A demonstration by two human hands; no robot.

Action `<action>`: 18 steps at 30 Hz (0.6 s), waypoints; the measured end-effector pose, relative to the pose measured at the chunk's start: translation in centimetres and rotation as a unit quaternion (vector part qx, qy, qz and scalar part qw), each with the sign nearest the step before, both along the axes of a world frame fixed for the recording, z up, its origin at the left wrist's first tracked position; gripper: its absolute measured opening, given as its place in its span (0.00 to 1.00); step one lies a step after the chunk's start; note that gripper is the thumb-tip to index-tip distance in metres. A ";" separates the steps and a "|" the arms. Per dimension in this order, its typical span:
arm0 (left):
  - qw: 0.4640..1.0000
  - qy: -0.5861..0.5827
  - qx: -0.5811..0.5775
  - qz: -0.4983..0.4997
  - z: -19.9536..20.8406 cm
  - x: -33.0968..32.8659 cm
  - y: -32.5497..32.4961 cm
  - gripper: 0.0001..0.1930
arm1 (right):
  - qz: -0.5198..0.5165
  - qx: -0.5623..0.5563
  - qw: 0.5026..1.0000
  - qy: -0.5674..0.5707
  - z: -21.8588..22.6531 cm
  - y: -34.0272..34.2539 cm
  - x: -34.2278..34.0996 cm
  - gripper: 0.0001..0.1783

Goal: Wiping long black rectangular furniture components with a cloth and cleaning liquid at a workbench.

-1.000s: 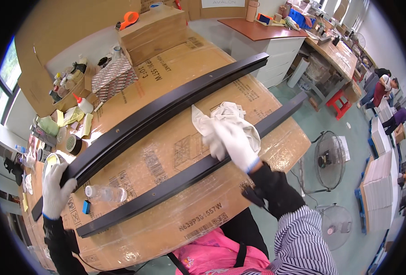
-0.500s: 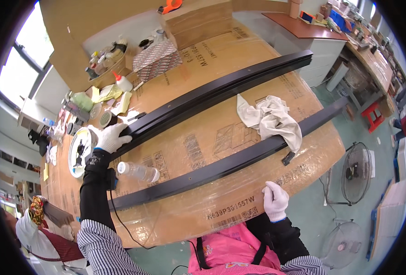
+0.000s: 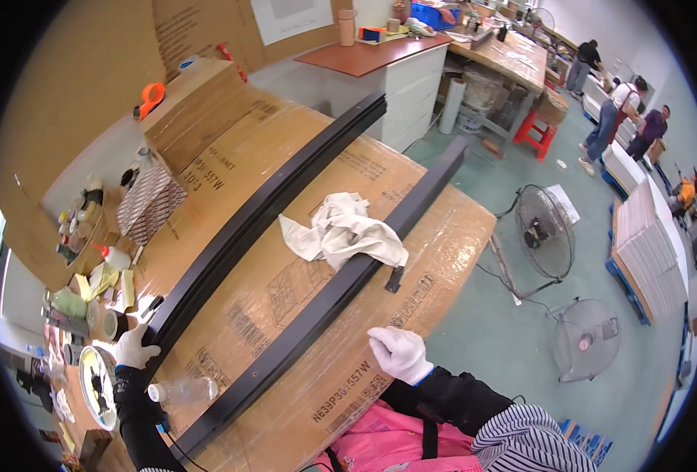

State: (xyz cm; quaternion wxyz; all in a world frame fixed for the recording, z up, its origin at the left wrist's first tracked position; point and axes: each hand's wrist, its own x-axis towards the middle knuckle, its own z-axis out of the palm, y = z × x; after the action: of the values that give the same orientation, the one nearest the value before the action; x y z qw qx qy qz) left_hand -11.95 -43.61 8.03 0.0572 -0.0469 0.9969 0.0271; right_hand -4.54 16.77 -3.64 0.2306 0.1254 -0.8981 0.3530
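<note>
My left hand (image 3: 134,348), in a white glove, grips the near left end of a long black bar (image 3: 238,236) with grooves along its side. The bar lies slantwise over the cardboard-covered table (image 3: 207,370). My right hand (image 3: 400,354), gloved too, is curled closed over the front edge of the table, and nothing shows in its fingers. Between my hands a second black bar (image 3: 301,330) lies roughly parallel to the first. A crumpled white cloth (image 3: 348,232) drapes over its middle. A small black piece (image 3: 395,279) is beside the cloth.
A clear bottle (image 3: 187,390) lies on its side near my left hand. A round white container (image 3: 97,385), a red-tipped bottle (image 3: 115,257) and a patterned box (image 3: 148,206) stand at left. Fans (image 3: 537,232), a red stool (image 3: 535,134) and several people are to the right.
The view has swung to the right, so the table and bars sit farther left and more workshop shows. My left hand stays on the bar's end; my right hand remains curled.
</note>
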 end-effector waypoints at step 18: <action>0.989 0.104 0.089 -0.048 -4.1 2.6 -10.9 0.20 | 0.064 -0.024 0.998 -0.007 -0.4 -2.1 0.2 0.08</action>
State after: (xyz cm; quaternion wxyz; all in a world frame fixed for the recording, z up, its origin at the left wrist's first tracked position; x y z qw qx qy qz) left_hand -9.34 -54.47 3.95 -0.0412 0.0096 0.9922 0.1175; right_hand -4.39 14.65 -4.08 0.2039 0.1748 -0.8809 0.3898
